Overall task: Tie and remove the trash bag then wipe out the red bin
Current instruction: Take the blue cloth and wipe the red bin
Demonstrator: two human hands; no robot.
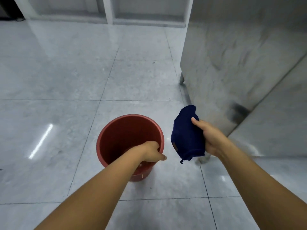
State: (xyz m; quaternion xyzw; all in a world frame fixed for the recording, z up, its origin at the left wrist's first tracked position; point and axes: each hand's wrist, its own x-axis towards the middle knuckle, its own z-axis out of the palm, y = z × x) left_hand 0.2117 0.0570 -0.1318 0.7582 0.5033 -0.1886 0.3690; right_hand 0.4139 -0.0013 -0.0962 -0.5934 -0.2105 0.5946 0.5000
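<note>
A red bin (116, 138) stands upright on the grey tiled floor, with no bag visible inside it. My left hand (153, 152) grips the bin's near right rim, fingers inside and thumb outside. My right hand (211, 138) holds a dark blue cloth (186, 135) in the air just right of the bin, level with its rim. The cloth hangs crumpled and does not touch the bin. No trash bag is in view.
A stainless steel cabinet (240, 55) on short legs rises close on the right. White shelving frames (109, 12) line the far wall. Glossy floor tiles (58, 80) spread to the left and ahead of the bin.
</note>
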